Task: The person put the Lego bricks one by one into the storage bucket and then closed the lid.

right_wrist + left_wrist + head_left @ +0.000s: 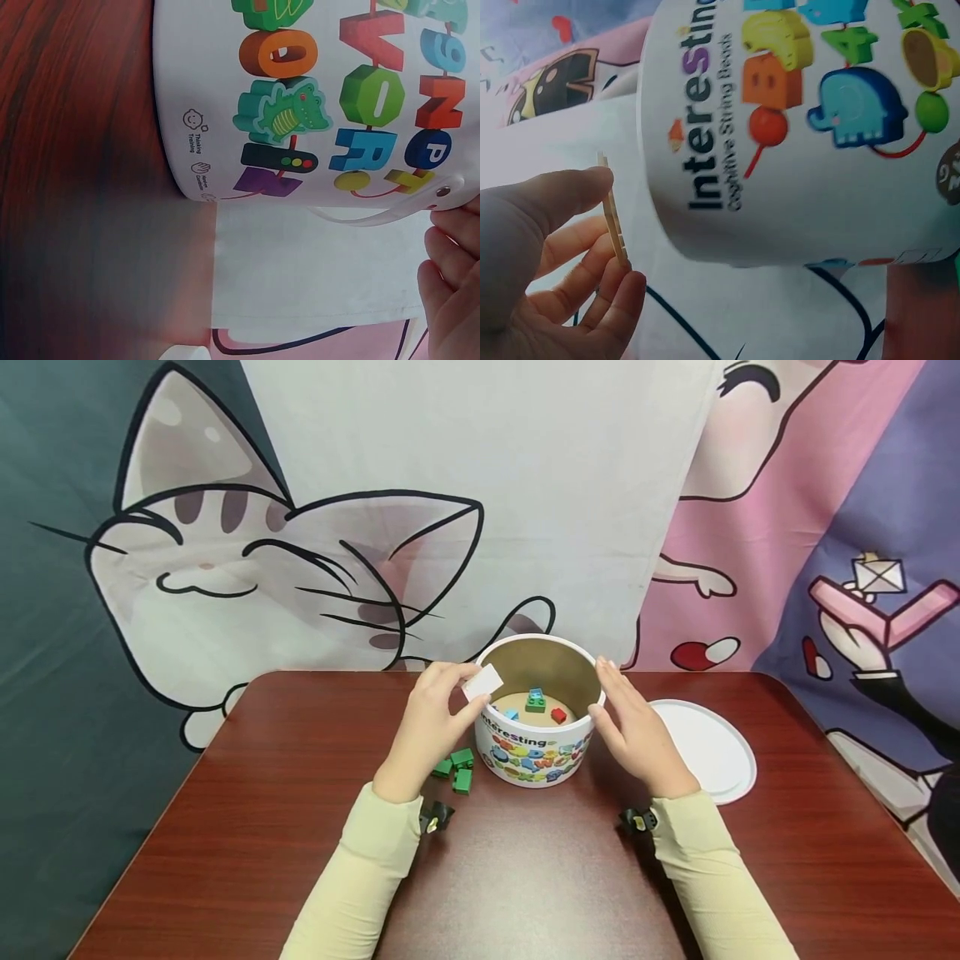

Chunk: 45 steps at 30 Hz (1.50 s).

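Note:
A round white bucket [534,752] printed with "Interesting" and colorful beads stands at the table's far side, its top uncovered. Inside lie a green-and-blue stack of blocks [536,700], a red block [558,716] and a light blue piece [512,714]. My left hand [435,718] pinches a small thin white rectangular piece [482,682] between thumb and fingers at the bucket's left rim; the left wrist view shows this piece [611,214] edge-on. At the right rim, my right hand [637,735] rests with fairly straight fingers, close to the handle [390,214].
Several green blocks [462,781] lie on the brown table [300,827], left of the bucket. A white round lid [712,752] lies flat at the right. Behind the table hangs a cloth [570,485] with cartoon drawings.

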Each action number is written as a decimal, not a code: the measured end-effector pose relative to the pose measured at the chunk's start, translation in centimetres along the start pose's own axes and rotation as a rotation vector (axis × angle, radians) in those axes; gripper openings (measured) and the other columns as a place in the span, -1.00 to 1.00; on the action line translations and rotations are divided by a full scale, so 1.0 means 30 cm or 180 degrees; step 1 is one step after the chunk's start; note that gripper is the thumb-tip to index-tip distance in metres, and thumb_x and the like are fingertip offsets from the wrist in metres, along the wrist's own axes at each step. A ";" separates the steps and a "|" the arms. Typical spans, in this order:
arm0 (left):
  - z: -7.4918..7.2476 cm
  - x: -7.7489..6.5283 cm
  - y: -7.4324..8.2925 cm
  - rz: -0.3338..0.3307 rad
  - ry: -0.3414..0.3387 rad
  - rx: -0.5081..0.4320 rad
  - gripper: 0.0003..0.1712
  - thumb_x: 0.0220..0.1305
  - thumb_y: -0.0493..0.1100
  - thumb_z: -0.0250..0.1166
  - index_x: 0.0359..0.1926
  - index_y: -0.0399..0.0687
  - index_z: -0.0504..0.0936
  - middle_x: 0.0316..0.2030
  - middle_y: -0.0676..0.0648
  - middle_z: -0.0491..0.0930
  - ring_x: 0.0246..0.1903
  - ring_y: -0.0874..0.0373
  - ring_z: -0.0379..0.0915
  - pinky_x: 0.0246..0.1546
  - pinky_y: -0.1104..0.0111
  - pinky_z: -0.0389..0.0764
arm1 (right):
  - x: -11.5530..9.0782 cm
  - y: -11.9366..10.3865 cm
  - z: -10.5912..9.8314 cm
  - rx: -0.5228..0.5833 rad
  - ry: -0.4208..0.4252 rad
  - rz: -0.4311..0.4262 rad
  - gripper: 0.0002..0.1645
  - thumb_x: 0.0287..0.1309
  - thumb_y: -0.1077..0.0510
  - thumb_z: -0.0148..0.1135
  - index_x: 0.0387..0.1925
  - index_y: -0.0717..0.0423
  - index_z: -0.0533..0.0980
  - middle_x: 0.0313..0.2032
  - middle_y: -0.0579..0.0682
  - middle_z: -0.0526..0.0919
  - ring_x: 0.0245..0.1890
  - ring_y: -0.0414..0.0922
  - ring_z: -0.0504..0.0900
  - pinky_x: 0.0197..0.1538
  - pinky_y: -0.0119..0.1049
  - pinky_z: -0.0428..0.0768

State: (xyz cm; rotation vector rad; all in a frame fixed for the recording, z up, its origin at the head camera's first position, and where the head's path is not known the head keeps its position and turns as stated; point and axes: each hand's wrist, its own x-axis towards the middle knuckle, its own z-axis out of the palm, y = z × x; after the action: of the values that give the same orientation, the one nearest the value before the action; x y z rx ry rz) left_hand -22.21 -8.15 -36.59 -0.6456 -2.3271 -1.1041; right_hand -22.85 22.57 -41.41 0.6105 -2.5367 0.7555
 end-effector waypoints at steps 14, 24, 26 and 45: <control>0.068 0.122 0.049 -0.0097 -0.0783 0.0166 -0.63 0.30 -0.18 0.42 0.10 -0.16 0.67 0.00 -0.15 0.59 0.04 -0.04 0.45 0.08 0.11 0.50 | 0.003 0.007 0.000 0.0054 -0.0026 0.0082 -0.22 0.42 0.04 0.14 0.55 0.16 0.15 0.52 0.13 0.18 0.52 0.13 0.14 0.52 0.00 0.12; 0.128 0.216 0.035 -0.0365 -0.1400 0.0702 -0.66 0.41 -0.21 0.30 0.17 -0.14 0.63 0.13 -0.17 0.54 0.14 -0.09 0.40 0.15 0.16 0.52 | 0.002 0.005 0.000 0.0095 -0.0011 0.0089 -0.23 0.47 -0.06 0.07 0.55 0.16 0.15 0.53 0.12 0.17 0.52 0.14 0.14 0.51 0.01 0.12; 0.134 0.224 0.032 -0.0382 -0.1368 0.0742 -0.65 0.43 -0.24 0.27 0.19 -0.13 0.62 0.16 -0.17 0.53 0.17 -0.08 0.39 0.18 0.17 0.51 | 0.001 0.004 0.001 0.0097 -0.0017 0.0102 -0.22 0.48 -0.09 0.06 0.55 0.15 0.14 0.53 0.11 0.17 0.52 0.13 0.13 0.51 0.03 0.14; 0.019 0.095 -0.017 0.0032 -0.0090 0.0239 -0.77 0.36 -0.28 0.23 -0.01 -0.17 0.68 -0.08 -0.15 0.63 -0.11 0.01 0.58 -0.05 0.16 0.59 | -0.003 0.005 0.009 0.0116 0.0025 0.0111 -0.23 0.46 -0.04 0.09 0.55 0.13 0.14 0.53 0.09 0.17 0.53 0.09 0.13 0.53 -0.08 0.09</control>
State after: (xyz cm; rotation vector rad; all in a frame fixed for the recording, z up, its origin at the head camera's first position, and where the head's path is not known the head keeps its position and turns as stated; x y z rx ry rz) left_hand -24.84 -7.39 -35.48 -0.6480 -2.3745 -1.0042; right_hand -22.94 22.54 -41.71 0.5755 -2.5374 0.8164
